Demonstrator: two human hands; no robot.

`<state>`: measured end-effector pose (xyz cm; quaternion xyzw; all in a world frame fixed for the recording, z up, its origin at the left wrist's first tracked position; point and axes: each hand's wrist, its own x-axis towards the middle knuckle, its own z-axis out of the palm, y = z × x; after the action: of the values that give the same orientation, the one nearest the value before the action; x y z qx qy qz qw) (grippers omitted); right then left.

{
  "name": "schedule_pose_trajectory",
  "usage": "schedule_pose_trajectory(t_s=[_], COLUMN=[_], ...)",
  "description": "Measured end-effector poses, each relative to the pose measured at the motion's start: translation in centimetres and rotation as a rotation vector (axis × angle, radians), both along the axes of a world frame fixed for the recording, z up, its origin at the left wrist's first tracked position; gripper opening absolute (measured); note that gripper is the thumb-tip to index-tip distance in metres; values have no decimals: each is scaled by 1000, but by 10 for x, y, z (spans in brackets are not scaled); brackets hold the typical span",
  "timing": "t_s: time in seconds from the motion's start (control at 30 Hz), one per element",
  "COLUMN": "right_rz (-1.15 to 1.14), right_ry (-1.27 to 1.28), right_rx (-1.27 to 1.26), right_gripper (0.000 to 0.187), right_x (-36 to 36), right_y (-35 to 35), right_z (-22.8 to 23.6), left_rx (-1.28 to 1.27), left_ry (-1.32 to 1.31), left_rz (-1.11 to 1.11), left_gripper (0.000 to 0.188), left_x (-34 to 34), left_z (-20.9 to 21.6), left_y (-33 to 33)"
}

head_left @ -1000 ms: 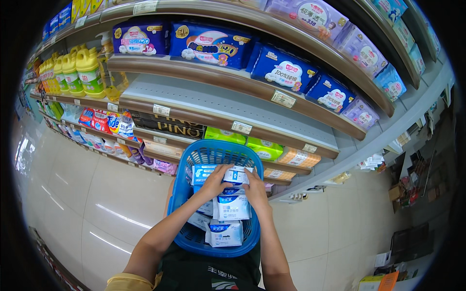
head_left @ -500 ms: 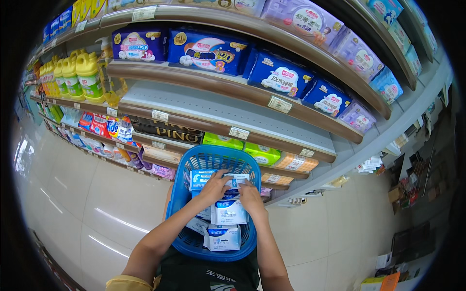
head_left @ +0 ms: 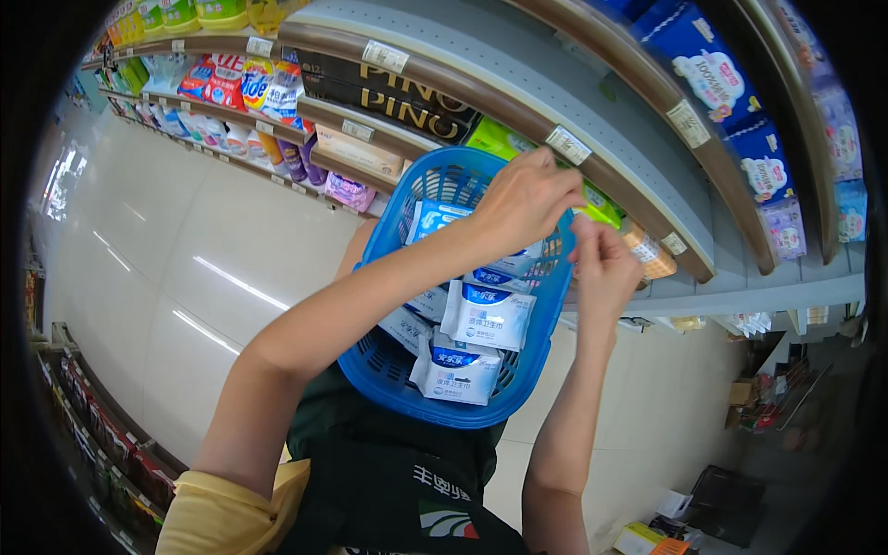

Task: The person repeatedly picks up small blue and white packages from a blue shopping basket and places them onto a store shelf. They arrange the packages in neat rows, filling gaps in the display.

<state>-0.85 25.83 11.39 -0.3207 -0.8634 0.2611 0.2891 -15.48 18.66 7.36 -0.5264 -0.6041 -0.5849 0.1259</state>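
A blue plastic basket [head_left: 538,349] rests against my lap, holding several white-and-blue soft packs [head_left: 488,314] of sanitary pads. At its far end lies a brighter blue pack [head_left: 435,218]. My left hand [head_left: 525,205] is raised over the basket's far right side, its fingers bent together. Close by, just outside the right rim, my right hand [head_left: 604,268] is closed in a pinch with its fingertips up. The fingertips of both hands nearly meet; anything between them is too small or hidden to make out.
A bare grey shelf board [head_left: 462,55] with price tags runs behind the hands. Below it are black boxes [head_left: 388,83] and green packs [head_left: 499,139]. Blue packs [head_left: 712,79] stand on the right shelf. Detergent bags [head_left: 222,81] sit at the left. Tiled floor [head_left: 157,250] lies left of the basket.
Both hands have left the packs in the basket and risen to its far right rim, close to the shelf. The view has turned, so the shelves appear higher and tilted.
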Motion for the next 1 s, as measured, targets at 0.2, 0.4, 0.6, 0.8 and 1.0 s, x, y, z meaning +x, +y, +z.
schedule_pose_trajectory(t_s=[0.2, 0.4, 0.6, 0.8, 1.0], right_rz=[70, -17, 11, -2, -8], right_ry=[288, 172, 12, 15, -18], right_rx=[21, 123, 340, 293, 282], right_gripper=[23, 34, 40, 44, 49], right_x=[-53, -136, -198, -202, -198], right_y=[51, 134, 224, 265, 276], right_z=[24, 25, -9, -39, -49], left_rx=[171, -67, 44, -181, -252], left_ry=[31, -237, 45, -70, -94], left_rz=[68, 167, 86, -56, -84], left_gripper=[21, 41, 44, 51, 58], left_x=[-46, -114, -190, -232, -236], left_z=[33, 47, -10, -32, -39], left_y=[35, 94, 180, 199, 196])
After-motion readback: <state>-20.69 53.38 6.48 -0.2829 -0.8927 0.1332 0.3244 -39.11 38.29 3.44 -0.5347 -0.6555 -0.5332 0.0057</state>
